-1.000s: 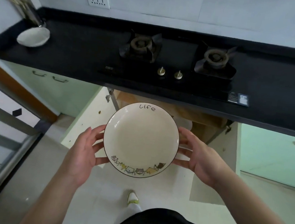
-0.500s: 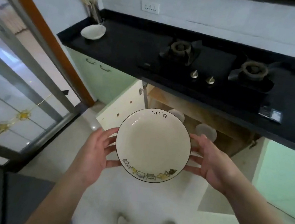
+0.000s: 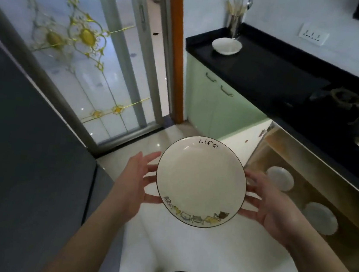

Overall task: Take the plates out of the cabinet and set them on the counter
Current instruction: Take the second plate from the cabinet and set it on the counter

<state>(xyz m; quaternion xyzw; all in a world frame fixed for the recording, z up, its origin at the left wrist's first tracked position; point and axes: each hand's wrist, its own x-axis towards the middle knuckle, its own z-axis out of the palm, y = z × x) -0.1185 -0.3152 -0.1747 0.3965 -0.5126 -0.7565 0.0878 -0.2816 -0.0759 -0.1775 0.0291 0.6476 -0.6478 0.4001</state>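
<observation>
Head view: plate [image 3: 201,181] lettered "Life" held between both hands.

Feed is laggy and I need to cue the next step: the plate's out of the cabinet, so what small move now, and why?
Probably carry the plate up and forward to the bare black counter near the white bowl. Both hands, left and right, hold it by its rim over the floor. Two plates remain in the open cabinet.

Plate [image 3: 201,181] hides most of my fingers on both hands. Counter [image 3: 261,71] and stove burner [image 3: 342,99] run off the right edge. Two cabinet plates [image 3: 280,178] blurred, rim detail unreadable.
</observation>
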